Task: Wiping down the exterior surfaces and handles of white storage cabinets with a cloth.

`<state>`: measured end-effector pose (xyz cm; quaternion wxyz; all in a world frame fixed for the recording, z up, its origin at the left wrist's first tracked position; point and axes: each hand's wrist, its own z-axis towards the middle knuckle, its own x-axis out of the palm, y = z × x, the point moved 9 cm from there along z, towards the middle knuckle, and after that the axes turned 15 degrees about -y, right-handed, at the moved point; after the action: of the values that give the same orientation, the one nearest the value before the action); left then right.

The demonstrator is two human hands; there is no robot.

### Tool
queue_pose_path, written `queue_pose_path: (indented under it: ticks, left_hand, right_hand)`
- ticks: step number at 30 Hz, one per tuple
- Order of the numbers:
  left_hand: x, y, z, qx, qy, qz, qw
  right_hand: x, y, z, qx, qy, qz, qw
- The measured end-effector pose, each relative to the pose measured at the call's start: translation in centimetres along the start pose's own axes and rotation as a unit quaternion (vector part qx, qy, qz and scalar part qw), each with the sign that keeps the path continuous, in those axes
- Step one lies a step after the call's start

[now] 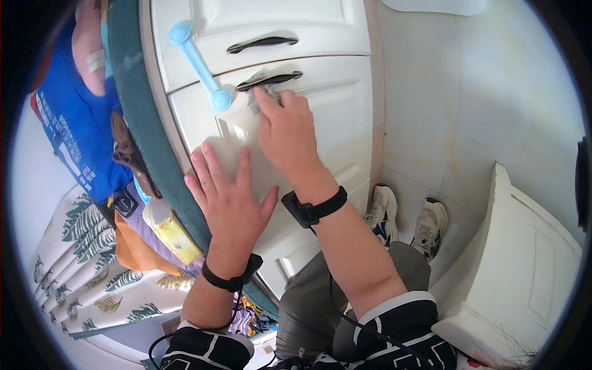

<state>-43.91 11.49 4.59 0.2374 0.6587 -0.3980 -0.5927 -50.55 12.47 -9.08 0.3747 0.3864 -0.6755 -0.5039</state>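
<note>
My left hand point(231, 203) lies with fingers spread on the white cabinet front point(345, 117), below the lower drawer's handle. My right hand point(288, 132) is closed on a fuzzy grey wad point(254, 102), perhaps a cloth or scrubber. Its fingers press the wad at the underside of the dark curved handle point(269, 80). Most of the wad is hidden by the fingers, and a bit shows past the handle. A light blue child-lock strap point(200, 66) spans the gap between the two drawers, left of the handles.
Above is a second dark handle point(262, 44). Along the cabinet's left runs a green-edged top point(145, 105) with a blue bag point(80, 123), a yellow-and-white pack point(172, 231) and cloths. A white panelled piece point(518, 265) stands at right, on the tiled floor point(419, 92).
</note>
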Motion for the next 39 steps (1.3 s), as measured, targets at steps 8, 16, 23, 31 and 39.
queue_pose_path:
  ticks: [8,16,23,31,39]
  left_hand:
    - [0.7,0.3,-0.5,-0.012,0.035,-0.016,0.999]
    - [0.3,1.2,-0.6,-0.020,0.027,-0.011,0.999]
    - [-0.9,1.1,0.2,-0.006,0.021,-0.034,0.999]
    - [-2.3,1.9,-0.2,0.059,0.053,-0.148,0.986]
    - [-2.8,3.3,-0.4,0.059,0.019,-0.320,0.945]
  right_hand:
    - [-0.8,0.9,-0.3,-0.046,0.023,-0.049,0.997]
    - [-5.0,4.4,2.5,-0.002,0.046,0.008,0.999]
    - [-0.2,7.5,5.6,-0.153,0.011,-0.073,0.985]
    - [-1.3,6.8,4.2,-0.171,0.127,-0.156,0.965]
    - [0.7,14.9,7.2,-0.159,-0.009,-0.094,0.983]
